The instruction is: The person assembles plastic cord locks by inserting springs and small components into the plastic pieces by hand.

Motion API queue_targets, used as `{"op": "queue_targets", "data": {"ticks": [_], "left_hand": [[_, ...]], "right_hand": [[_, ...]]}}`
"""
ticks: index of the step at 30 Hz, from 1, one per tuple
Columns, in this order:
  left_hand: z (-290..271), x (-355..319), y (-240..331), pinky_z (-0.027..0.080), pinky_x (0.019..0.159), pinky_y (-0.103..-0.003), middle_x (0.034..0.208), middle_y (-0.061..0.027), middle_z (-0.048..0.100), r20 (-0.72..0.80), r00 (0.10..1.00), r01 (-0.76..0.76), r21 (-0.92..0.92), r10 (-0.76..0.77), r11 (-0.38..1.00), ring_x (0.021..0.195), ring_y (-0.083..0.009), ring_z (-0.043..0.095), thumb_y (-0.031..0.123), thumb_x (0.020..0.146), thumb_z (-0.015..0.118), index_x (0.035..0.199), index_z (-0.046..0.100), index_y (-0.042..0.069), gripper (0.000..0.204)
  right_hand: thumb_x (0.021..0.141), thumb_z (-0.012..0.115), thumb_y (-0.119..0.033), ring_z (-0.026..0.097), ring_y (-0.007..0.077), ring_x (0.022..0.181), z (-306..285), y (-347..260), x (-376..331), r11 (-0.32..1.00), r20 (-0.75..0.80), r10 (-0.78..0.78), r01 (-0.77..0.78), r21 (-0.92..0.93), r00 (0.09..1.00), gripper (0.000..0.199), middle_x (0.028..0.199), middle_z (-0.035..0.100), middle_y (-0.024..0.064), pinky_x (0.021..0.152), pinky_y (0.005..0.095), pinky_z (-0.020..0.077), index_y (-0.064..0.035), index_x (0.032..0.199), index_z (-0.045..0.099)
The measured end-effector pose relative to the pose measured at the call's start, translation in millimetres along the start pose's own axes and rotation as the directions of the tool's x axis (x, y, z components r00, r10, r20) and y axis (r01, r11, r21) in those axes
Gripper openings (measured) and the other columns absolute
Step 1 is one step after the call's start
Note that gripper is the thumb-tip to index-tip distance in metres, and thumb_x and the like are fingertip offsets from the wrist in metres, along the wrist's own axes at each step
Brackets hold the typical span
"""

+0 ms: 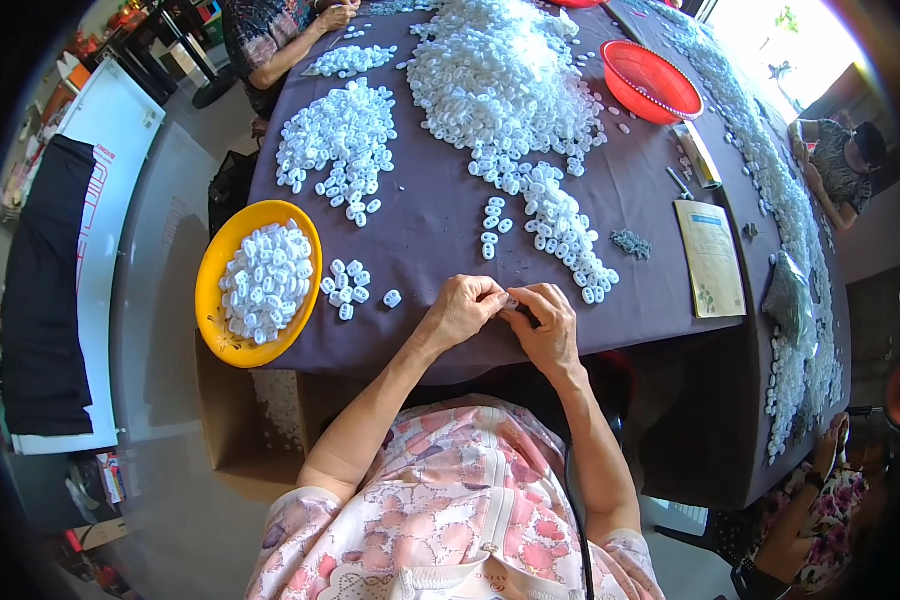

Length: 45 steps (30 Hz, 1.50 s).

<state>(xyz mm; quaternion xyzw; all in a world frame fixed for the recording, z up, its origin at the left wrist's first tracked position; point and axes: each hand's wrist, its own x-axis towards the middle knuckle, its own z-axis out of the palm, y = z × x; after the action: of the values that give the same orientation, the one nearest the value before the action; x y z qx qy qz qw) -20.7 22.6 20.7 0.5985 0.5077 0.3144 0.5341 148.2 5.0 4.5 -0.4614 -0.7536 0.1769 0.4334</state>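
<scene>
Hands meet at the table's near edge — a small white plastic piece (510, 300) is pinched between left hand (460, 312) and right hand (545, 325). Looks mid-assembly; next, a firm press is probably needed, then the yellow bowl (213, 300).

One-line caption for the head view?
Both hands, left hand and right hand, pinch a small white piece beside a yellow bowl.

1. A yellow bowl (213, 262) heaped with white plastic pieces sits at the left edge of the purple tabletop (440, 215).
2. A red basket (651, 81) stands far right, near a booklet (711, 258).
3. A small grey tangle (631, 243) lies just left of the booklet.
4. A cardboard box (238, 430) sits below the bowl.
</scene>
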Motion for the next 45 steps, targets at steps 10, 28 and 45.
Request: {"op": "queue_targets", "data": {"ticks": [10, 28, 45], "left_hand": [[1, -1, 2, 0.049, 0.058, -0.027, 0.070, -0.0081, 0.068, -0.017, 1.000, 0.010, 0.007, -0.010, 1.000, 0.063, -0.0096, 0.061, 0.012, 0.088, 0.061, 0.085, 0.067, -0.004, 0.018], [3, -1, -1, 0.046, 0.055, -0.025, 0.065, -0.0028, 0.063, -0.024, 0.999, 0.022, -0.045, -0.023, 0.999, 0.061, -0.0076, 0.056, 0.014, 0.088, 0.061, 0.082, 0.067, -0.004, 0.020], [-19, -29, -3, 0.044, 0.053, -0.031, 0.066, -0.0129, 0.062, -0.233, 0.912, -0.227, 0.398, 0.337, 0.889, 0.056, -0.0172, 0.058, 0.011, 0.081, 0.068, 0.079, 0.064, -0.003, 0.014]], "right_hand": [[0.066, 0.076, -0.007, 0.060, 0.0273, 0.080, 3, 0, -1, 0.998, -0.018, -0.036, 0.035, -0.055, 0.999, 0.029, 0.085, 0.062, 0.0083, 0.070, 0.0368, 0.0492, -0.0049, 0.094, 0.066], [0.068, 0.073, -0.005, 0.059, 0.0267, 0.077, 3, 2, 0, 0.997, -0.014, -0.062, 0.061, -0.046, 0.998, 0.025, 0.083, 0.061, 0.0081, 0.067, 0.0361, 0.0490, -0.0048, 0.092, 0.065], [0.076, 0.069, -0.002, 0.062, 0.0302, 0.078, -47, 13, -10, 0.996, -0.033, 0.074, -0.075, -0.048, 0.997, 0.021, 0.086, 0.064, 0.0115, 0.069, 0.0369, 0.0510, -0.0039, 0.096, 0.066]]}}
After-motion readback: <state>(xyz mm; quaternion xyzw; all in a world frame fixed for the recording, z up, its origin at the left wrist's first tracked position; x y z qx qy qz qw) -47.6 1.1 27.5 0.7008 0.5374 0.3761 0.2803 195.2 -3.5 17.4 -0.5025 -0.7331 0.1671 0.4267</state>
